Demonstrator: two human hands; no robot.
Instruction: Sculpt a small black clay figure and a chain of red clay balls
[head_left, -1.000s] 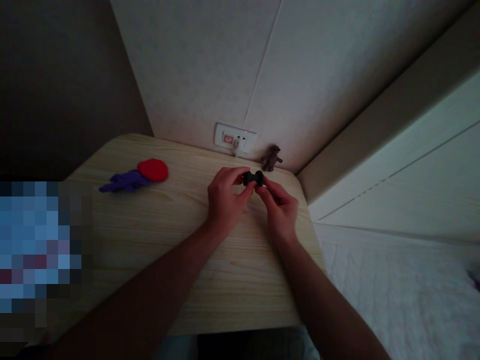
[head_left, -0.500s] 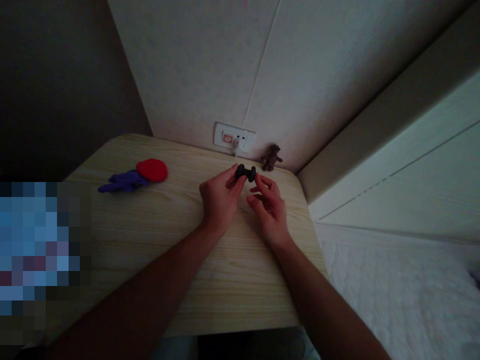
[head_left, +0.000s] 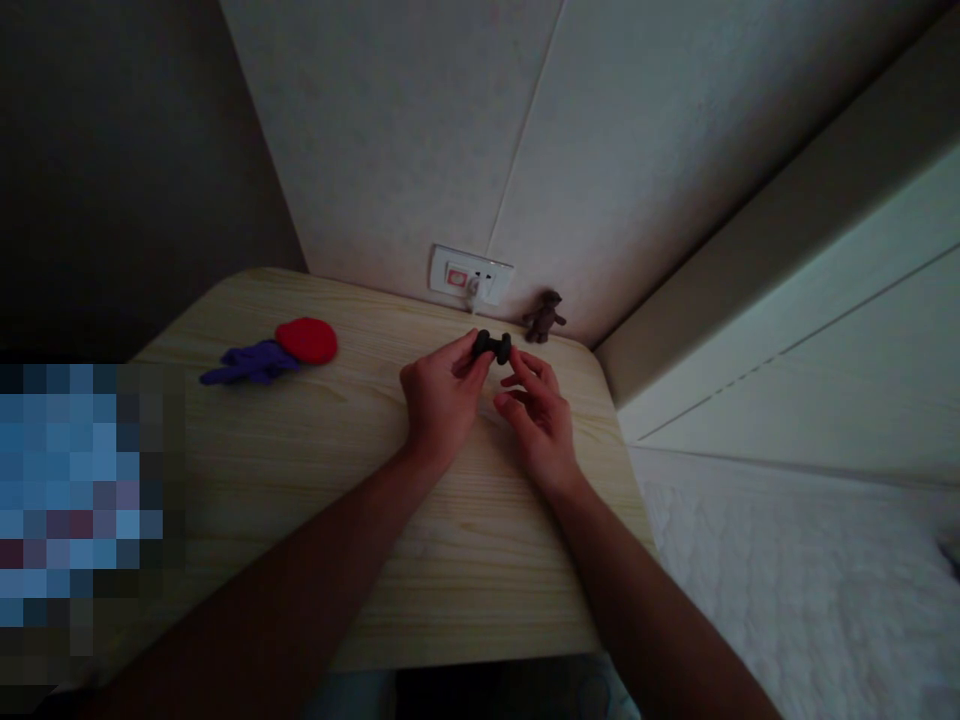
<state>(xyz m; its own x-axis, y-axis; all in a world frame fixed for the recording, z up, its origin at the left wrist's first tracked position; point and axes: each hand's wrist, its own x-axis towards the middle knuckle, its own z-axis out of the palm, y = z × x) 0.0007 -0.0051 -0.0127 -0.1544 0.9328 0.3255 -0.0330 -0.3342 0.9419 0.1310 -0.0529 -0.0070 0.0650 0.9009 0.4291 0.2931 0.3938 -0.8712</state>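
A small black dumbbell-shaped piece (head_left: 504, 348), with a round knob at each end, is held above the far side of the wooden table (head_left: 360, 470). My left hand (head_left: 444, 402) pinches it between thumb and fingers at its left and middle part. Against the right knob rests the index finger of my right hand (head_left: 541, 420); the thumb and other fingers there are apart, slightly curled, with nothing between them. Just beyond stands a small brown bear figure (head_left: 544, 318), by the wall.
To the left lie a red flat round lump (head_left: 309, 341) and a purple irregular piece (head_left: 255, 362) touching it. A wall socket (head_left: 471, 276) with a white plug sits behind the table. White quilted bedding (head_left: 795, 570) is at the right. A blurred patch covers the lower left.
Both hands and the black dumbbell-shaped piece keep nearly the same pose. The whole view has shifted very slightly.
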